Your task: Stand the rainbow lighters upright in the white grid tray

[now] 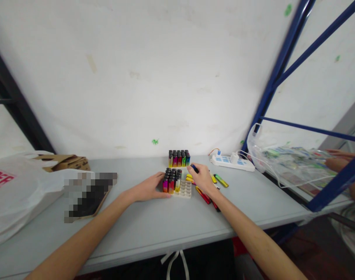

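Observation:
My left hand (150, 187) grips the left side of a white tray (185, 189) with round holes, thumb at the front and fingers behind. Upright lighters (171, 182) with black tops and shiny coloured bodies fill the tray's left part, while holes show at its right. Just right of the tray, my right hand (203, 179) is closed on a lighter (194, 168); only its dark end shows past the fingers. Loose lighters lie around and partly under that hand, among them a green one (221, 180) and a red one (203, 195).
Behind the tray stands a second group of upright lighters (179, 158). A power strip (233, 162) with cables lies at the back right, beside a blue metal frame (268, 89). Leftward are a plastic bag (25, 194), cardboard (67, 162) and a blurred dark flat object (91, 196). Another person's hand (338, 161) is at far right.

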